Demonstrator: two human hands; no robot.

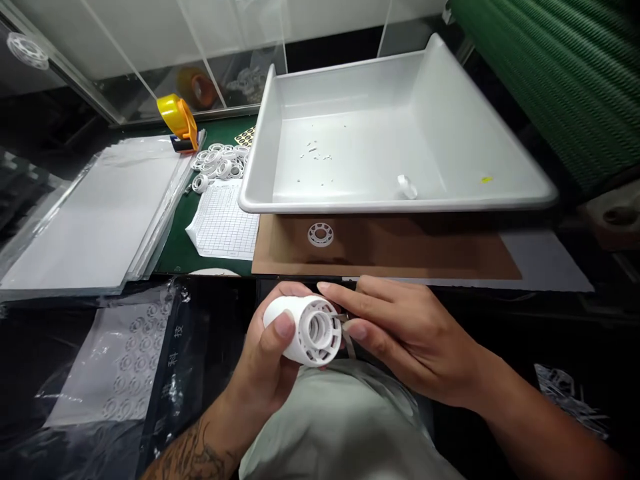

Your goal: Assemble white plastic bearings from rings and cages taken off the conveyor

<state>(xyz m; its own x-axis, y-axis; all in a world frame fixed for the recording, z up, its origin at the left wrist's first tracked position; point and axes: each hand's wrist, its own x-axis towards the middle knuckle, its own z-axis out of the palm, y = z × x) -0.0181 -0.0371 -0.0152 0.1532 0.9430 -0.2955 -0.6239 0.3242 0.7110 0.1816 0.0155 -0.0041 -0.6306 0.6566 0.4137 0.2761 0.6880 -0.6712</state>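
Note:
My left hand (273, 353) is wrapped round a white plastic cylinder (287, 311), its slotted, ring-shaped end turned toward the right. The thumb presses on the cylinder's side. At the right rim of that end, my right hand (405, 333) pinches a thin metal tool (342, 318), mostly hidden by the fingers, so its exact kind cannot be made out. The tool's tip meets the slotted end. Beyond the hands, a flat white slotted ring (320, 235) lies on a brown board (400, 250).
A large grey-white tray (400, 208) holds small scraps and a white piece (407, 187). To its left are a heap of white rings (220, 162), a gridded sheet (223, 220), a tape dispenser (180, 123) and stacked bagged sheets (95, 213). Green ribbed material (560, 67) hangs at right.

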